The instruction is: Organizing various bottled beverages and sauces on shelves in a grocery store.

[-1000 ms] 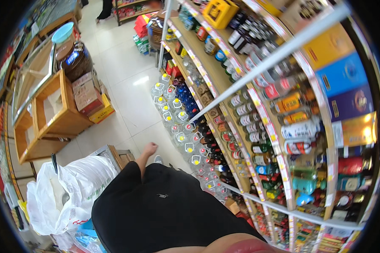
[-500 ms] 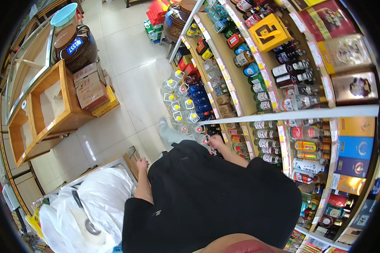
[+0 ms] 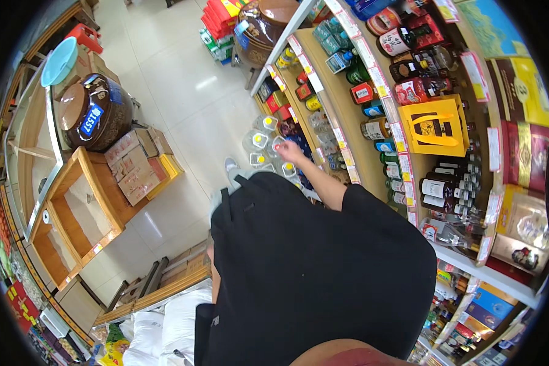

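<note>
Clear plastic jugs [image 3: 258, 141] with yellow and red caps stand in a cluster on the floor by the shelves. My right hand [image 3: 291, 150] reaches over them with its fingers drawn together, at or just above a red-capped jug. I cannot make out whether the fingers touch that cap or hold anything. Only a strip of my left arm [image 3: 215, 277] shows beside the black clothing [image 3: 317, 262]; the fingers of my left hand are hidden.
Shelves of bottles [image 3: 402, 128] run along the right, with a yellow gift bag [image 3: 434, 127] on one. Left stand a brown lidded jar [image 3: 113, 100], cardboard cartons [image 3: 134, 174] and a wooden bin [image 3: 82, 213]. White sacks [image 3: 180, 317] lie at lower left.
My right hand has moved farther forward among the jugs. My left hand has dropped out of sight behind the clothing. The view has shifted, so shelves and bins sit differently.
</note>
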The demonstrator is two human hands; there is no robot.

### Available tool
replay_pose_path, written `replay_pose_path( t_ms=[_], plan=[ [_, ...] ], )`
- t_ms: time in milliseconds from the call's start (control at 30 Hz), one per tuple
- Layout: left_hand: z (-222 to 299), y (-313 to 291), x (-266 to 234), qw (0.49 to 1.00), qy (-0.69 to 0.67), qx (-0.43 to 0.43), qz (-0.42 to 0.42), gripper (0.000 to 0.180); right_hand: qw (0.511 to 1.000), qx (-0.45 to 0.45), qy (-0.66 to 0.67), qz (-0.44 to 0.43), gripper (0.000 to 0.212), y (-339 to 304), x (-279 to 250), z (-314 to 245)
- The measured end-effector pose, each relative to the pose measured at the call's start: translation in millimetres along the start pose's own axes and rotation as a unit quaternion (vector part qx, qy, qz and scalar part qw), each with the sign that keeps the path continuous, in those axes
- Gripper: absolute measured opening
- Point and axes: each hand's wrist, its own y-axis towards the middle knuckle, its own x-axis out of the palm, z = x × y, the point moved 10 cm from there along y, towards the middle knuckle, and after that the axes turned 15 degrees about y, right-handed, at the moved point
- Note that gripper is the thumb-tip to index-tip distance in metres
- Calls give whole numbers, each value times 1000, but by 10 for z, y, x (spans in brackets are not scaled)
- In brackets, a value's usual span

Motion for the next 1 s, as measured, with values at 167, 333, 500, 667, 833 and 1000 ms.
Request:
replay_pose_path(
  t_ms=[167, 333, 500, 667, 833, 1000],
  plan=[
    [472, 1197, -141, 1000, 0, 13, 23, 42, 998, -37, 55, 24, 36, 261, 184, -1252],
    [1948, 2400, -157, 995, -91, -5, -45, 45, 977, -48, 158, 133, 40, 646, -384, -1953],
    [2369, 3964, -318, 993, 84, 70, -49, 52, 921, -114, 199, 315, 49, 982, -1138, -2986],
    [3223, 4877, -228, 981, 160, 68, -82, 52, 845, -153, 118, 499, 55, 1097, -2194, -3479],
    [4482, 5644, -395, 971, 85, 119, -188, 32, 797, -54, -101, 593, 59, 1113, -2759, -3845],
    [5764, 6127, -514, 984, 46, 62, -160, 37, 831, 64, -177, 523, 38, 1464, -2850, -4111]
  ],
)
